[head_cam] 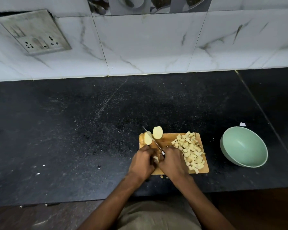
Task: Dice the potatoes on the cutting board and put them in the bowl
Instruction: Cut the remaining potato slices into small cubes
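Light: I see dim, even indoor lighting; the wall tiles [148, 44] are the brightest area.
Glare: a soft sheen inside the bowl [243, 147].
Distortion: I note wide-angle bending at the edges.
Blur: slight softness overall.

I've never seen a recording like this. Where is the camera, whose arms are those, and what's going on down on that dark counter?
There is no machine: a person wears one camera on the head, looking down at their own arms. On the counter lies a wooden cutting board with a pile of diced potato and two potato halves. The right hand grips a knife. The left hand holds a small potato piece. An empty green bowl waits on the right.
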